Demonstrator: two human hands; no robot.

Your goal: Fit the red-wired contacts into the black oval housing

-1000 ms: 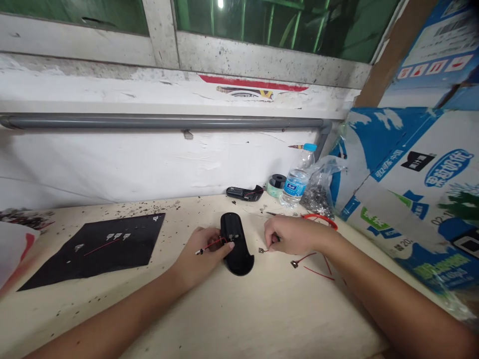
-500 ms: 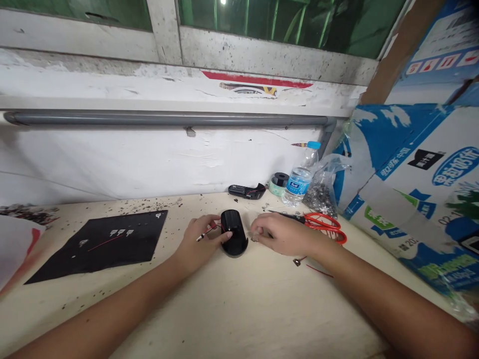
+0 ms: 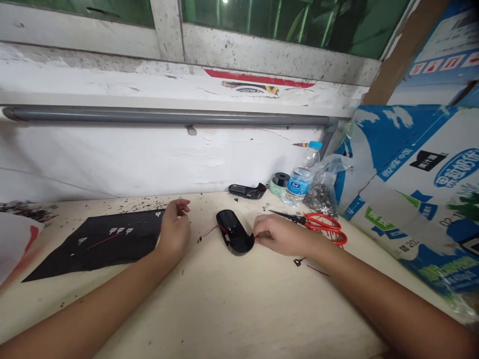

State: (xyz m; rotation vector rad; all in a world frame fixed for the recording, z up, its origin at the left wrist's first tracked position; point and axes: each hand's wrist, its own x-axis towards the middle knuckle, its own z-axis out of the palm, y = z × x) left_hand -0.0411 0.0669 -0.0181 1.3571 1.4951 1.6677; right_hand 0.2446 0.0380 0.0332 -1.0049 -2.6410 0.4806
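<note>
A black plastic housing with a hollow inside lies open side up on the table, slanted toward my right hand. Thin red and black wires run out of its left side to a small metal end piece on the tabletop. My right hand has its fingertips pinched together at the housing's right lip; whatever they hold is too small and hidden to name. My left hand is off the housing, over the right edge of a black sheet, fingers loosely bent and apart with nothing visible in them.
Small metal terminals and a red wire lie on the sheet. Red-handled scissors sit behind my right hand. Farther back are a second black housing, tape rolls, a water bottle and a bag of metal parts. A carton borders the right.
My left hand has let go of the housing and moved left to the sheet. The housing has turned, its near end toward the right, and my right fingertips now meet its lip.
</note>
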